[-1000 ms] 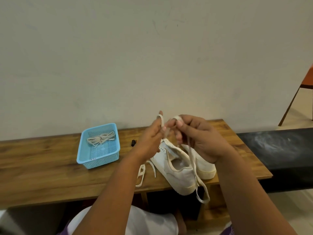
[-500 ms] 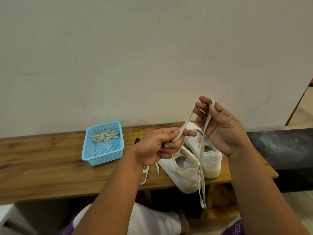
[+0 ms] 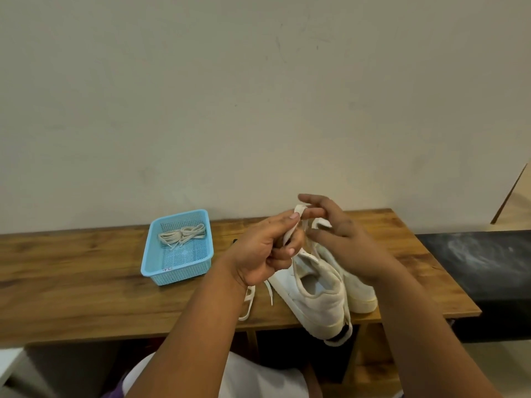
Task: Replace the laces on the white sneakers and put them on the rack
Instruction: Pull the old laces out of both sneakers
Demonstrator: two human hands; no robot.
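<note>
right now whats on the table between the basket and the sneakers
In the head view, a loose lace lies on the table between the basket and the sneakers.

Off-white sneakers [image 3: 319,294], cream laces [image 3: 184,234] in pale-blue perforated basket [image 3: 184,275], brown wood-grain tabletop [image 3: 71,282].
</note>
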